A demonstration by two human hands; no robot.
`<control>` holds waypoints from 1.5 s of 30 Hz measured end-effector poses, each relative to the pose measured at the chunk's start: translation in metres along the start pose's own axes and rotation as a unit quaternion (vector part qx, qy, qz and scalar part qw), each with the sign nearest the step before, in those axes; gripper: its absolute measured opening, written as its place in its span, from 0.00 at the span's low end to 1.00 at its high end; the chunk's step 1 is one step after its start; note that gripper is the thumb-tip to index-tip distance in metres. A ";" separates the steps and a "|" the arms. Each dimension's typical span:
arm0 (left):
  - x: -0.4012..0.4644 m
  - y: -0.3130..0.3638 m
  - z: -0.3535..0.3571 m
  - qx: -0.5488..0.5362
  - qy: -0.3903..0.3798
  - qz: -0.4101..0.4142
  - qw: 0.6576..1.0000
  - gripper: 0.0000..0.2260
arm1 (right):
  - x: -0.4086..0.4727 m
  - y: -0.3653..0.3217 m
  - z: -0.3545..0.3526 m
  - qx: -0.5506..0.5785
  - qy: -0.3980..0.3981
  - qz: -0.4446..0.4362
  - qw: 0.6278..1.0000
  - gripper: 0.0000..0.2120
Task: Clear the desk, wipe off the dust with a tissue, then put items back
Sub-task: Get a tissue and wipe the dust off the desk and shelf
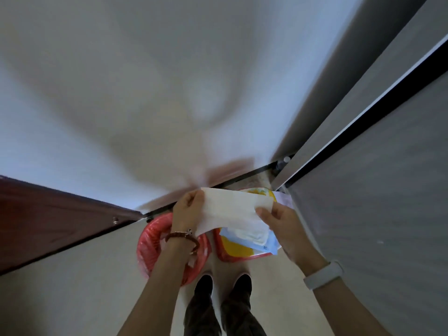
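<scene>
You are holding a white tissue (232, 209) stretched between both hands above the floor. Your left hand (188, 209) is pinching its upper left corner with curled fingers, and your right hand (282, 226) is gripping its right edge between thumb and fingers. The tissue is hanging just above a light blue tissue pack (252, 241), whose white opening is showing beneath the sheet.

The pack is lying on a red and yellow tray-like thing (240, 252) sitting on the pale floor (72, 299), close to the grey cabinet (375, 190) at your right. Just left of it, under your left wrist, a red round basket (148, 241) is standing on the floor, near the dark brown wooden panel (48, 219).

You are wearing a beaded bracelet (181, 236) on your left wrist and a white band (323, 275) on your right wrist. Your two dark shoes (203, 284) are showing below the basket and the tray. The desk is not showing in this view, and the upper part is blurred.
</scene>
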State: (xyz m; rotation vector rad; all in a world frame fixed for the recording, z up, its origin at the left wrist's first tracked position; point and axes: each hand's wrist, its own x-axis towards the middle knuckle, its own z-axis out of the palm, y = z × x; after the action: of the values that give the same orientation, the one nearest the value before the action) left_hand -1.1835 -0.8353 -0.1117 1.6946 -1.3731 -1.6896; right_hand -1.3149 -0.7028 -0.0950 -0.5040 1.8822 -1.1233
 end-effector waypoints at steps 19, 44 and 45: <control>-0.273 -0.044 -0.266 0.134 0.372 0.336 0.855 0.13 | -0.244 -0.140 0.219 -0.200 -0.372 -0.276 0.863 0.10; -0.669 -0.292 -0.487 -0.244 0.655 0.107 0.708 0.10 | -0.678 -0.008 0.467 -0.210 -0.709 -0.407 0.537 0.03; -0.677 -0.299 -0.491 -0.246 0.668 0.103 0.695 0.11 | -0.689 -0.003 0.475 -0.209 -0.721 -0.402 0.525 0.05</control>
State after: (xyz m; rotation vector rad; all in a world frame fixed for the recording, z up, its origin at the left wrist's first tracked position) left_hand -0.4929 -0.3223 0.1099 1.6312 -0.2867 -0.2603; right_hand -0.5431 -0.4661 0.1265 -1.9529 0.2335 -0.2528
